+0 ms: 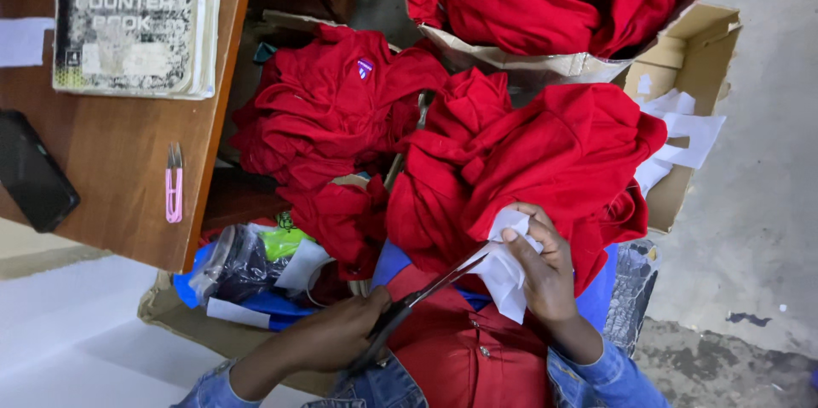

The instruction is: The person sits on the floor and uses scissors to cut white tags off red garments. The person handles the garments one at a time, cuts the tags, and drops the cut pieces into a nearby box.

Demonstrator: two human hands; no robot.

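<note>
Several red garments make up the biggest mass here: a crumpled red heap point(545, 152) lies across the person's lap and serves as the landmark. To the left of the heap lies a second red pile point(332, 110). Above the heap an open cardboard box point(699, 59) holds more red cloth, and white offcuts point(682, 135) lie just to the heap's right. Far left of the heap stands a wooden desk point(119, 161) with a worn notebook point(136, 16), a black phone point(34, 174) and small pink thread snips point(174, 186). Below and left of the heap sits a clear plastic bag point(247, 259) of oddments.

At the heap's lower edge the right hand point(545, 272) pinches a white fabric piece point(507, 272), fingers curled around it and thumb pressed on top, so the piece stands out from the red cloth. The left hand point(336, 336), below and left of the heap, is closed around the handles of a pair of scissors point(426, 293). The blades are parted and their tips reach the edge of the white piece.

The work in hand looks like trimming this white piece, with the cut just at its start. A clean cut would call for the right hand to keep the piece taut and clear of the red cloth while the blades close along the intended line.
</note>
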